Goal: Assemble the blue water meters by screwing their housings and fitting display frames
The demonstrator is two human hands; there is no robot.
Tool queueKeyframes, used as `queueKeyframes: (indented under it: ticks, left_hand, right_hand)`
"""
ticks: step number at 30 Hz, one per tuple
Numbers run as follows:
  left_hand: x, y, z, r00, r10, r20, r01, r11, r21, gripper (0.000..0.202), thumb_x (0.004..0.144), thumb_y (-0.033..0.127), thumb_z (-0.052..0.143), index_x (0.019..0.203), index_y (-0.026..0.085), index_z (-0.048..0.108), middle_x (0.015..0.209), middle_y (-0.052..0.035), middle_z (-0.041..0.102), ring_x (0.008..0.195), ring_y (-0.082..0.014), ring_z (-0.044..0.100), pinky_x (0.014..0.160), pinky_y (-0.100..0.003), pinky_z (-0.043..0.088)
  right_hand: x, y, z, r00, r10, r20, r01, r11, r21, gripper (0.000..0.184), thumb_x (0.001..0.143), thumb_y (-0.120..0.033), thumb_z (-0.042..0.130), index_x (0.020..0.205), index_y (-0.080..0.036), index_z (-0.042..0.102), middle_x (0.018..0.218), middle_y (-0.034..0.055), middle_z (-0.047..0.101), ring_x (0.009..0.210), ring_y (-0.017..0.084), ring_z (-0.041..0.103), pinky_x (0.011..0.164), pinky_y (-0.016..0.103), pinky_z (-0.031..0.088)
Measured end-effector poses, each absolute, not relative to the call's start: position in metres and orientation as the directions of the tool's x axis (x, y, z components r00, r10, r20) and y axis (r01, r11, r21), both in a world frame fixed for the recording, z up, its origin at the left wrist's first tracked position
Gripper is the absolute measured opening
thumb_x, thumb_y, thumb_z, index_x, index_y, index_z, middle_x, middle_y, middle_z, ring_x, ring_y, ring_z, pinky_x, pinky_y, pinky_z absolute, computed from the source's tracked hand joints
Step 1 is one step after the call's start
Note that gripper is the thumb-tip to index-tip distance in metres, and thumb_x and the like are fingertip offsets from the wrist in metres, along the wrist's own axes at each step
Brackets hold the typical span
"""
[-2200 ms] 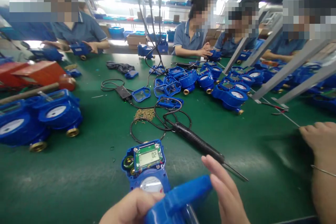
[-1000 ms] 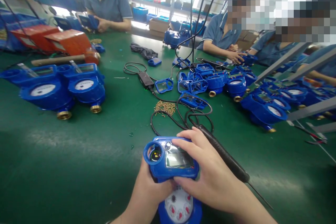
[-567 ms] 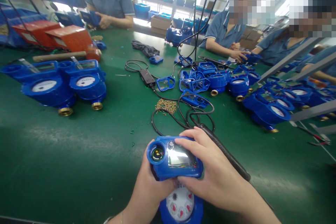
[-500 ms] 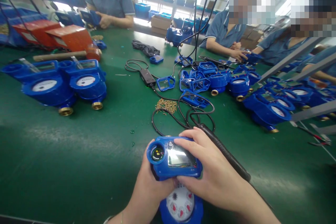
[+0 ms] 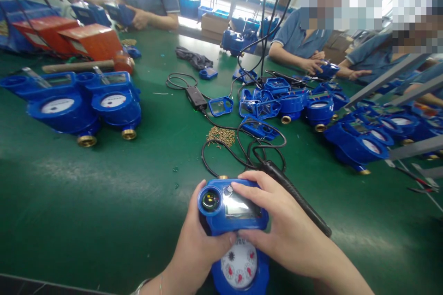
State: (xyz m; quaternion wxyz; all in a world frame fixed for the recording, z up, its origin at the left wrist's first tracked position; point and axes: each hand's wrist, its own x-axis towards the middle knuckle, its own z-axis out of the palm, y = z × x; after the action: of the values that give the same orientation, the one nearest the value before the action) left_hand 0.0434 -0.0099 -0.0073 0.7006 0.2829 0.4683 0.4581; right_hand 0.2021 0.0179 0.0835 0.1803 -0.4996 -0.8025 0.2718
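Both of the person's hands are closed around one blue water meter (image 5: pixel 232 223), which sits at the bottom centre of the frame on the green table (image 5: pixel 104 203). The left hand (image 5: pixel 199 251) wraps the meter's left side from below, fingers hidden behind the body, with its thumb (image 5: pixel 221 241) pressed against the lower edge of the blue top cover (image 5: pixel 216 216). The right hand (image 5: pixel 287 235) lies over the cover's right end. Its index finger (image 5: pixel 249 188) stretches along the far edge above the clear display window (image 5: pixel 242 205), and its thumb is tucked under the cover's near edge, so the cover is pinched between them. Neither hand is spread. Below the cover, the white dial (image 5: pixel 240 262) with small red pointers shows between the two thumbs.

Just beyond the right hand, a black electric screwdriver (image 5: pixel 297 198) lies slanted on the table, its cable (image 5: pixel 242 147) looped toward the frame's centre. A small heap of brass screws (image 5: pixel 221 134) sits beside those loops. Two more blue meters (image 5: pixel 114 103) stand at the left of the frame, and a cluster of meters (image 5: pixel 311 108) fills the right. At the upper left, a co-worker's hand (image 5: pixel 140 18) holds another blue part.
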Motion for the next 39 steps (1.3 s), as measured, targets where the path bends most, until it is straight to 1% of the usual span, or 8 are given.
queueKeyframes:
  ticks: [15,20,24,27,29,32,35,39]
  left_hand:
    - [0.039,-0.006,0.003,0.255,0.883,-0.393,-0.447,0.468,0.762,0.093,0.055,0.027,0.082,0.131,0.023,0.029,0.135,-0.0139,0.046,0.120,-0.0330,0.047,0.100,-0.045,0.039]
    - [0.037,0.003,0.020,0.277,0.835,-0.476,-0.522,0.547,0.654,0.073,0.068,0.030,0.073,0.129,0.025,0.033,0.117,-0.0086,0.059,0.107,-0.0278,0.057,0.092,-0.041,0.045]
    - [0.044,0.005,0.026,0.211,0.850,-0.482,-0.531,0.514,0.674,0.065,0.065,0.023,0.074,0.121,0.022,0.042,0.103,-0.0063,0.065,0.092,-0.0247,0.062,0.083,-0.037,0.049]
    - [0.048,0.004,0.026,0.190,0.854,-0.485,-0.530,0.505,0.681,0.063,0.064,0.022,0.074,0.119,0.021,0.043,0.103,-0.0059,0.065,0.090,-0.0238,0.063,0.081,-0.036,0.050]
    - [0.049,0.003,0.026,0.189,0.860,-0.474,-0.525,0.496,0.692,0.062,0.065,0.022,0.074,0.119,0.021,0.043,0.102,-0.0055,0.065,0.090,-0.0236,0.063,0.081,-0.036,0.050]
    - [0.049,0.003,0.026,0.183,0.872,-0.454,-0.509,0.479,0.715,0.059,0.066,0.023,0.073,0.117,0.021,0.044,0.100,-0.0045,0.066,0.089,-0.0222,0.063,0.080,-0.033,0.051]
    - [0.049,0.003,0.025,0.165,0.878,-0.449,-0.490,0.468,0.735,0.057,0.066,0.023,0.073,0.116,0.021,0.045,0.101,-0.0038,0.065,0.089,-0.0207,0.063,0.079,-0.031,0.051]
    - [0.050,0.004,0.025,0.142,0.880,-0.453,-0.469,0.463,0.752,0.056,0.066,0.024,0.073,0.115,0.022,0.045,0.104,-0.0030,0.063,0.091,-0.0198,0.062,0.080,-0.030,0.050]
  right_hand:
    - [0.204,0.018,0.083,-0.427,0.903,-0.048,0.740,0.318,-0.593,0.053,0.071,-0.014,0.069,0.121,-0.022,0.054,0.125,0.0071,0.047,0.110,0.020,0.051,0.094,0.034,0.045]
    - [0.205,0.021,0.084,-0.427,0.901,-0.075,0.706,0.280,-0.650,0.054,0.071,-0.018,0.072,0.122,-0.021,0.055,0.125,0.0081,0.047,0.112,0.022,0.050,0.097,0.036,0.044]
    - [0.204,0.026,0.070,-0.325,0.941,-0.095,0.538,0.102,-0.836,0.034,0.085,-0.038,0.055,0.113,-0.021,0.062,0.119,0.0086,0.053,0.112,0.022,0.051,0.098,0.040,0.041]
    - [0.199,0.025,0.058,-0.023,0.974,-0.225,0.402,-0.197,-0.894,0.046,0.088,-0.042,0.048,0.129,-0.021,0.048,0.130,0.0108,0.049,0.119,0.024,0.048,0.101,0.044,0.038]
    - [0.194,0.025,0.054,0.091,0.914,-0.396,0.246,-0.406,-0.880,0.059,0.085,-0.046,0.052,0.135,-0.019,0.038,0.136,0.0136,0.044,0.119,0.025,0.048,0.100,0.044,0.039]
    - [0.189,0.027,0.057,0.009,0.797,-0.604,-0.052,-0.602,-0.796,0.052,0.086,-0.049,0.051,0.123,-0.013,0.051,0.122,0.0154,0.057,0.107,0.024,0.058,0.093,0.039,0.046]
    - [0.184,0.032,0.061,-0.069,0.711,-0.700,-0.228,-0.694,-0.683,0.040,0.087,-0.045,0.051,0.105,-0.010,0.060,0.101,0.0130,0.067,0.087,0.020,0.065,0.078,0.030,0.051]
    - [0.177,0.036,0.063,0.050,0.649,-0.759,-0.309,-0.713,-0.630,0.033,0.084,-0.041,0.058,0.098,-0.011,0.060,0.085,0.0098,0.069,0.069,0.017,0.065,0.061,0.024,0.050]
